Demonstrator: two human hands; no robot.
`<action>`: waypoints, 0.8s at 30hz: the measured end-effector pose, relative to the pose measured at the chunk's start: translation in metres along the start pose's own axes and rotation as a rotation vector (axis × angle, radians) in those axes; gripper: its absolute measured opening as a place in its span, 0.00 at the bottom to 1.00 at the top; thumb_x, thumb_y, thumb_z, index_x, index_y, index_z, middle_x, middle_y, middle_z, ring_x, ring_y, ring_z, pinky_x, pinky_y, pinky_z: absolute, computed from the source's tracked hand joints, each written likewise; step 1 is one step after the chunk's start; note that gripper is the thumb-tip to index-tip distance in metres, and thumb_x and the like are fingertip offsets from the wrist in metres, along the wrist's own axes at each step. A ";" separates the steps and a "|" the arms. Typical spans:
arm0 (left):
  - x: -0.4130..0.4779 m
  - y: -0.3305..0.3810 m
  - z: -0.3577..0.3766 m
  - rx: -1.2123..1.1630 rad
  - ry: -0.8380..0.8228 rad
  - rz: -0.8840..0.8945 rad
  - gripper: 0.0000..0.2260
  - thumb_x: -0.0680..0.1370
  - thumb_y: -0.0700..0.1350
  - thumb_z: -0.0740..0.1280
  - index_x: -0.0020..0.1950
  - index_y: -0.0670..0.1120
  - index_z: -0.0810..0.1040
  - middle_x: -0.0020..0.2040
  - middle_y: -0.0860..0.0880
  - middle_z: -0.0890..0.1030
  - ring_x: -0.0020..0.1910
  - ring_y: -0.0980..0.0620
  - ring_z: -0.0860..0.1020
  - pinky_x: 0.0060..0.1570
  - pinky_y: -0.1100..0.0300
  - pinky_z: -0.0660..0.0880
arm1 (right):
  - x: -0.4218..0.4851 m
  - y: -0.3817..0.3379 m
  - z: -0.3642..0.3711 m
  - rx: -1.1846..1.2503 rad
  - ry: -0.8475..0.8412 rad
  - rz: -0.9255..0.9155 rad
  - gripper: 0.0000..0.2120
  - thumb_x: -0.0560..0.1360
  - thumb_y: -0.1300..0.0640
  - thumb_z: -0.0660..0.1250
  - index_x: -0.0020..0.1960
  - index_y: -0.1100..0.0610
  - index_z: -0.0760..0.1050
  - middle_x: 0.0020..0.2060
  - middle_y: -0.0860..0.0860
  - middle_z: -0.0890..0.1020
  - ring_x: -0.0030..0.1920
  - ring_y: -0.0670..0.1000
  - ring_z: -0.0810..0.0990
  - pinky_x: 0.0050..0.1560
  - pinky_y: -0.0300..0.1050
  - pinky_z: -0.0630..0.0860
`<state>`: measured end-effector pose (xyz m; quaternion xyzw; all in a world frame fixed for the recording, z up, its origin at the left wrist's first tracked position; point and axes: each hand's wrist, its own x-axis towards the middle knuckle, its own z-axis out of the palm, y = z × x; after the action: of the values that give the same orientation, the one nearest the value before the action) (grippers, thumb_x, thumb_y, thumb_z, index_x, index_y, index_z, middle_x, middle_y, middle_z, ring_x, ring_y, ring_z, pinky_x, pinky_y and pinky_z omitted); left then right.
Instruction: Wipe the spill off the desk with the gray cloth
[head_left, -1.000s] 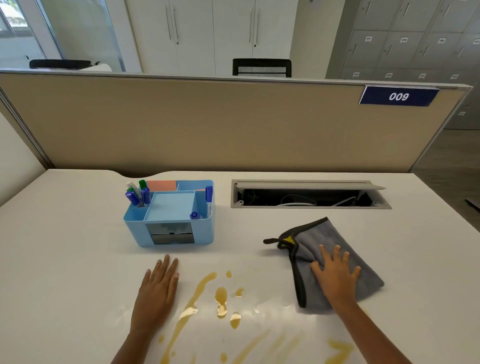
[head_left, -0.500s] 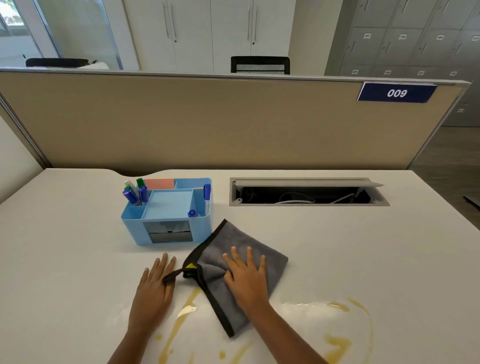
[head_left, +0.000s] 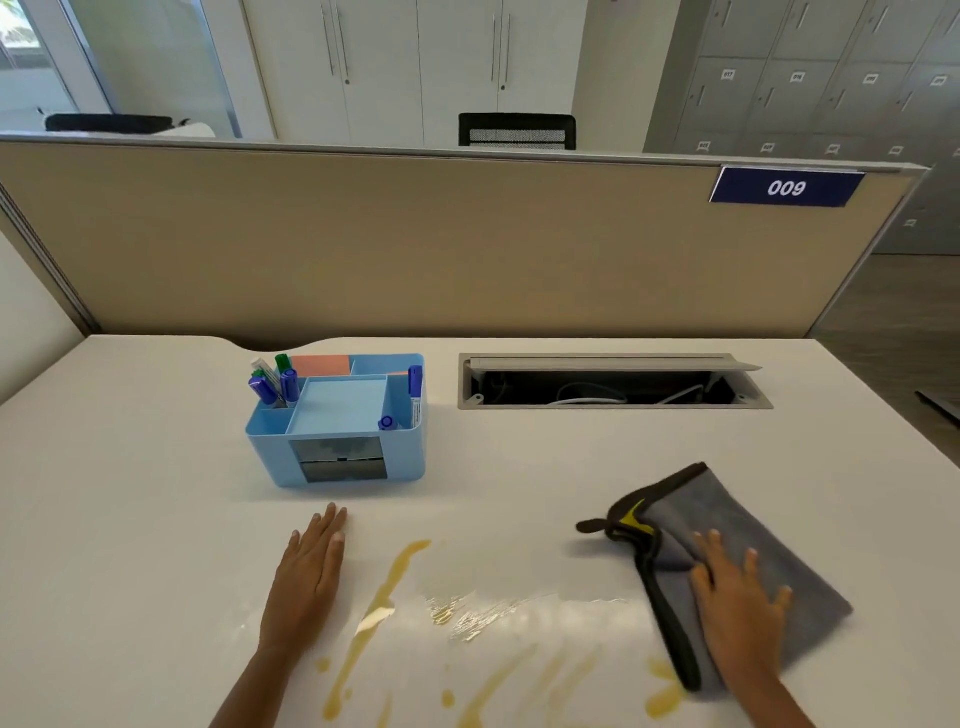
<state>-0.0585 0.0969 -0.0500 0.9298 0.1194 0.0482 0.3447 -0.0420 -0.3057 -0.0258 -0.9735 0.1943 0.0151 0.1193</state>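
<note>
A gray cloth (head_left: 748, 525) with a black trim and a yellow tag lies flat on the white desk (head_left: 130, 519) at the right. My right hand (head_left: 737, 603) presses down on it with fingers spread. My left hand (head_left: 309, 577) rests flat on the desk, palm down, left of the spill. The yellow-brown spill (head_left: 387, 592) runs as a long streak and several drops and smears toward the desk's near edge. A wet smeared band (head_left: 519, 610) stretches between the streak and the cloth.
A light blue desk organizer (head_left: 337, 457) with markers stands behind my left hand. An open cable tray (head_left: 613, 384) is set into the desk at the back. A beige partition (head_left: 415, 249) with a "009" sign closes off the far side.
My right hand has swept the cloth from the middle of the desk, by my left hand, over to the right, leaving a wet smear. The left hand has stayed in place.
</note>
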 end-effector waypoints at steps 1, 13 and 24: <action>0.000 0.001 -0.001 -0.018 0.000 -0.008 0.19 0.81 0.44 0.48 0.73 0.48 0.58 0.75 0.49 0.60 0.75 0.53 0.56 0.74 0.58 0.45 | -0.009 -0.012 0.002 -0.004 -0.003 -0.015 0.22 0.80 0.51 0.55 0.73 0.48 0.56 0.74 0.48 0.63 0.75 0.54 0.56 0.72 0.64 0.54; 0.001 -0.001 -0.002 0.038 -0.029 0.008 0.19 0.81 0.44 0.47 0.72 0.48 0.58 0.76 0.49 0.58 0.75 0.52 0.54 0.74 0.57 0.45 | -0.069 -0.142 0.028 -0.107 0.013 -0.611 0.14 0.63 0.44 0.72 0.49 0.41 0.82 0.49 0.39 0.85 0.51 0.48 0.84 0.51 0.65 0.77; -0.004 0.002 -0.003 0.025 -0.022 0.011 0.19 0.81 0.43 0.47 0.72 0.46 0.59 0.75 0.48 0.59 0.75 0.51 0.56 0.74 0.57 0.46 | -0.013 0.041 -0.014 0.130 0.105 0.081 0.22 0.79 0.55 0.58 0.72 0.51 0.61 0.72 0.52 0.66 0.75 0.55 0.58 0.70 0.70 0.52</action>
<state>-0.0621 0.0965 -0.0463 0.9352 0.1112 0.0383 0.3340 -0.0703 -0.3412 -0.0203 -0.9545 0.2402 -0.0439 0.1710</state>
